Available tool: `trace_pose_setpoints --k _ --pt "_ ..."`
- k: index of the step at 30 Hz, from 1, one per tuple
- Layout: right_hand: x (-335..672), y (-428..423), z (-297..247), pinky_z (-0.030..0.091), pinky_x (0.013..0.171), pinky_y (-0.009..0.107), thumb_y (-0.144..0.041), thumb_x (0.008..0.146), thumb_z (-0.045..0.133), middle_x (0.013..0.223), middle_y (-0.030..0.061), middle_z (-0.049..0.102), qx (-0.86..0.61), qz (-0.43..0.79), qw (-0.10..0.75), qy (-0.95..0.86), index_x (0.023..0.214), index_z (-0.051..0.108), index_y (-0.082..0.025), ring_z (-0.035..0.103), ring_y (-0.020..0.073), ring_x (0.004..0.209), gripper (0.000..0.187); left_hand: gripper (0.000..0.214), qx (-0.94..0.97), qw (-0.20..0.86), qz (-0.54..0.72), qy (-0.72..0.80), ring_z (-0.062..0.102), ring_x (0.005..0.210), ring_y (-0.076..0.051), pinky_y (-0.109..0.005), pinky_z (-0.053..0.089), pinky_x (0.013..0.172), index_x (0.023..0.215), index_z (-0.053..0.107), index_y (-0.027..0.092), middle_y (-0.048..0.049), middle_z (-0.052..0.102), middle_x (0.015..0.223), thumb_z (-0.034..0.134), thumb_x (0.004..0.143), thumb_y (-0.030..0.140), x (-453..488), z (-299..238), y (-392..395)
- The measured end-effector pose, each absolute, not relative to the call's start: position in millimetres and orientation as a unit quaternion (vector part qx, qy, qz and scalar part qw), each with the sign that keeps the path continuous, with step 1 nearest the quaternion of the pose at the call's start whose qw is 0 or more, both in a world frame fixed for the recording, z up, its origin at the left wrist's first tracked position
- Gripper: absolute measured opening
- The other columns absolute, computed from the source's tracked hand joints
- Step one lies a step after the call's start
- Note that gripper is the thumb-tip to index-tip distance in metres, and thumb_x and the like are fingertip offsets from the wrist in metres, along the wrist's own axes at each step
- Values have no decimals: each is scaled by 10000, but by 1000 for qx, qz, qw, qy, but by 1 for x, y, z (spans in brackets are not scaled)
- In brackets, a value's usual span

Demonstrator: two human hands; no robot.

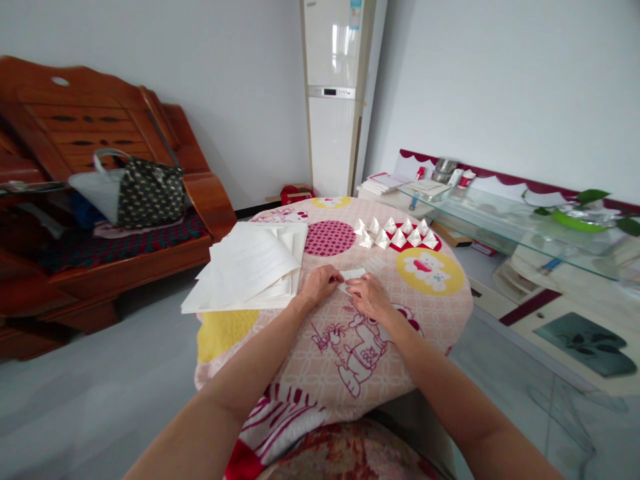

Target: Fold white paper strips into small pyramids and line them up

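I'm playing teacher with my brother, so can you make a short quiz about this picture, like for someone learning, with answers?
1. Which hand is nearer the stack of paper sheets: the left hand or the right hand?
2. True or false: the pointed folded-paper shapes stand in two rows on the patterned tablecloth.
3. What are both hands touching? A: a handbag; B: a small white paper piece; C: a plant leaf.

Key: 1: the left hand. 2: true. 3: B.

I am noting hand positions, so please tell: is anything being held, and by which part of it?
A small white paper: left hand at its left end, right hand at its near right edge; whether pinched or pressed is unclear.
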State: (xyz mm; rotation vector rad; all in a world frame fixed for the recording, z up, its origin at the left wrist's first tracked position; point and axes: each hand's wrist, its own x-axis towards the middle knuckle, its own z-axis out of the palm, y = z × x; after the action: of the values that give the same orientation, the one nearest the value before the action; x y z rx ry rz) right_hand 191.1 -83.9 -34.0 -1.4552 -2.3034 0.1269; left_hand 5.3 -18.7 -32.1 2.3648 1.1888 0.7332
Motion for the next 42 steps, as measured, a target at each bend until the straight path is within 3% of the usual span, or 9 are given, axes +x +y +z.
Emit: trace_pose_setpoints --k 6,12,22,29,32,36,42 --pt "191 -85 -31 407 973 380 -36 816 579 1110 58 726 -494 31 193 -847 995 779 -240 560 254 1050 338 255 846 187 252 431 679 911 -172 -268 526 901 930 799 185 -46 753 947 617 793 71 6 -37 -15" --pt "189 -83 -29 421 947 390 -29 829 578 1105 85 704 -485 20 175 -857 1034 775 -221 565 256 1034 344 260 849 184 251 427 675 892 -166 -268 530 886 930 799 182 -41 760 951 608 791 73 6 -37 -14" --pt "205 -72 -50 478 957 400 -9 788 600 1055 49 777 -446 39 259 -856 796 787 -252 670 234 980 307 264 849 187 267 416 673 863 -160 -261 534 866 907 799 180 -38 754 928 613 772 49 5 -39 -14" --pt "213 -71 -57 542 933 396 1 753 555 1047 86 787 -450 110 334 -821 651 737 -211 712 245 991 297 268 854 182 281 399 670 861 -160 -265 539 864 877 783 183 -35 739 898 599 769 21 3 -42 -14" --pt "218 -71 -59 531 991 411 2 735 541 1140 106 764 -472 88 396 -783 802 775 -199 689 252 1092 316 253 861 173 292 380 666 877 -165 -285 541 885 878 772 177 -44 734 901 592 786 24 2 -44 -15" --pt "220 -71 -62 498 1063 450 -1 742 503 1247 109 729 -520 56 418 -742 1099 773 -207 664 255 1168 493 221 871 157 295 359 668 908 -177 -312 543 912 879 763 170 -60 734 920 602 808 36 2 -45 -18" --pt "219 -70 -58 499 1083 431 -4 726 468 1237 78 738 -499 129 446 -732 1109 780 -218 667 236 1184 538 245 881 139 289 346 676 941 -190 -335 547 937 905 771 167 -69 743 956 590 819 25 2 -44 -21"
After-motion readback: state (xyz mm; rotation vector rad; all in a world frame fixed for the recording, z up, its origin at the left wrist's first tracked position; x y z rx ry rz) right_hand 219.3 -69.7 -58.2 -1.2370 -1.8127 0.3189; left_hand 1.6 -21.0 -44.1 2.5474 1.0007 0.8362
